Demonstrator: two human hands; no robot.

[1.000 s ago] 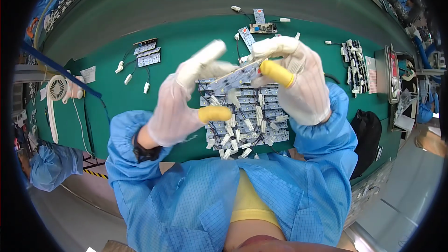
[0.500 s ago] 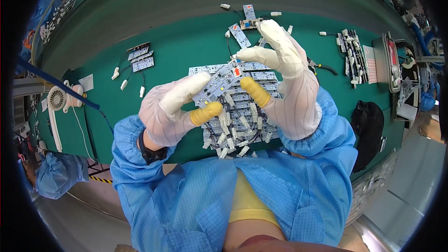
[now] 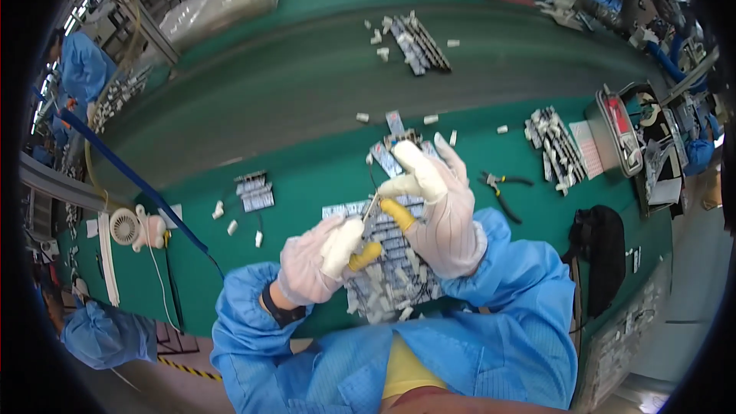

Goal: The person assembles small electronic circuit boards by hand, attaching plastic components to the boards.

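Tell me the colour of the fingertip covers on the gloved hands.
Yellow fingertip covers over white gloves, seen in the head view.

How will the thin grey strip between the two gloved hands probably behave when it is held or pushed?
The grey strip looks thin and flat, so probably light and somewhat bendable. Left hand and right hand pinch it from both ends, suggesting it may snap. The heap of small pieces would likely scatter.

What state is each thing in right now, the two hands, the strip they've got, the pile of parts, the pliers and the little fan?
left hand: gloved, pinching the strip's lower end
right hand: gloved, pinching its upper end
small component strip: held off the table, tilted
pile of white parts: heaped loosely on the green table
pliers: lying flat, untouched
small fan: lying down; running or not, cannot tell
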